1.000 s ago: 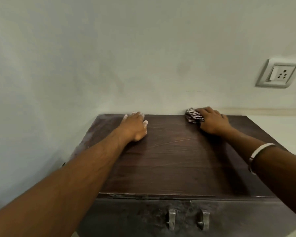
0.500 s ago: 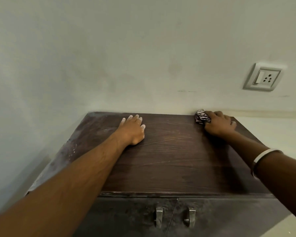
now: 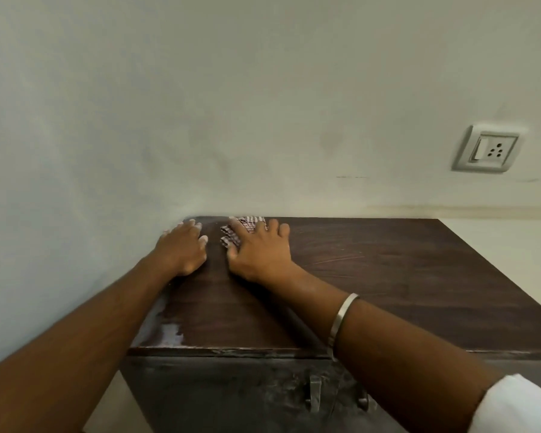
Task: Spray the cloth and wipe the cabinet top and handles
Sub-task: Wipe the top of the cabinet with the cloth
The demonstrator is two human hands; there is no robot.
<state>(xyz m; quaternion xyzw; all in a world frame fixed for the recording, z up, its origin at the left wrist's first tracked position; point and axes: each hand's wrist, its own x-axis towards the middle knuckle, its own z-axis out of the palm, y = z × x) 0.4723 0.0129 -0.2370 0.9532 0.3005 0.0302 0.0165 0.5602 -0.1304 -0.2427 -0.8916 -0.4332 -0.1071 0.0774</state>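
Pressing the checkered cloth (image 3: pixel 247 228) flat under my right hand (image 3: pixel 258 253), fingers spread straight over it, up at the back left part of the cabinet top (image 3: pixel 388 285) by the wall (image 3: pixel 263 104). My left hand (image 3: pixel 181 248) sits just beside it, palm down, fingers relaxed, holding nothing. Steel bangle (image 3: pixel 342 326) on my right wrist. Below my arms, two metal handles (image 3: pixel 314 393) on the cabinet front. Wall socket (image 3: pixel 487 150) up to the right.

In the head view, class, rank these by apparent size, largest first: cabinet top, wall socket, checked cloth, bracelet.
1. cabinet top
2. wall socket
3. checked cloth and bracelet: unsure; the right hand hides much of the cloth.
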